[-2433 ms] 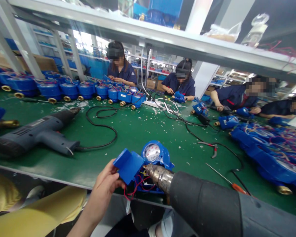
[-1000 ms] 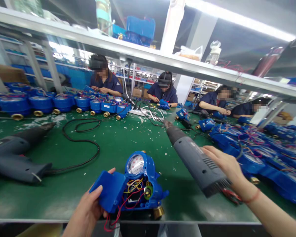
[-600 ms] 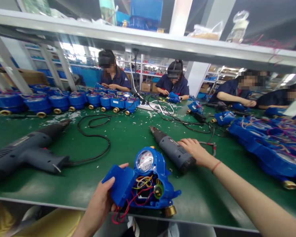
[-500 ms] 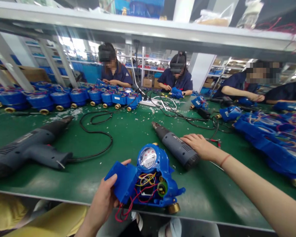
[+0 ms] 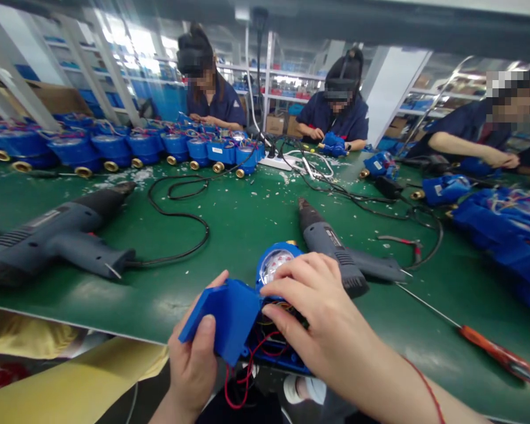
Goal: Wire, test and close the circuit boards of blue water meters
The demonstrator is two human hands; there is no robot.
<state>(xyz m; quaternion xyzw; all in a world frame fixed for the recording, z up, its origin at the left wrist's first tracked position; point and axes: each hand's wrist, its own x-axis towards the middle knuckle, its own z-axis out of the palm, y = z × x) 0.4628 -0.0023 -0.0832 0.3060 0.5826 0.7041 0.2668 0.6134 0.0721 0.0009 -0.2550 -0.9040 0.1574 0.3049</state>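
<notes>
A blue water meter (image 5: 274, 259) sits at the table's front edge, its round dial partly showing. My left hand (image 5: 197, 347) grips the meter's flat blue cover (image 5: 235, 315), thumb on its face and fingers behind, tilted up at the left of the housing. Red wires (image 5: 246, 377) hang below the cover. Over the housing, my right hand (image 5: 320, 306) has curved fingers, with thumb and index tips apart beside the cover's right edge. It hides much of the wired compartment; whether the fingertips touch anything is unclear.
Heat guns lie at the left (image 5: 66, 232) and just beyond my right hand (image 5: 331, 244). An orange-handled screwdriver (image 5: 499, 353) is at the right. Blue meters (image 5: 73, 154) line the back left, more pile up at right (image 5: 507, 235). Black cords (image 5: 205, 227) cross the table. Co-workers sit opposite.
My right hand has left the heat gun and come over the meter. The heat gun now lies with its handle showing. My left hand still holds the cover; the view has tipped lower.
</notes>
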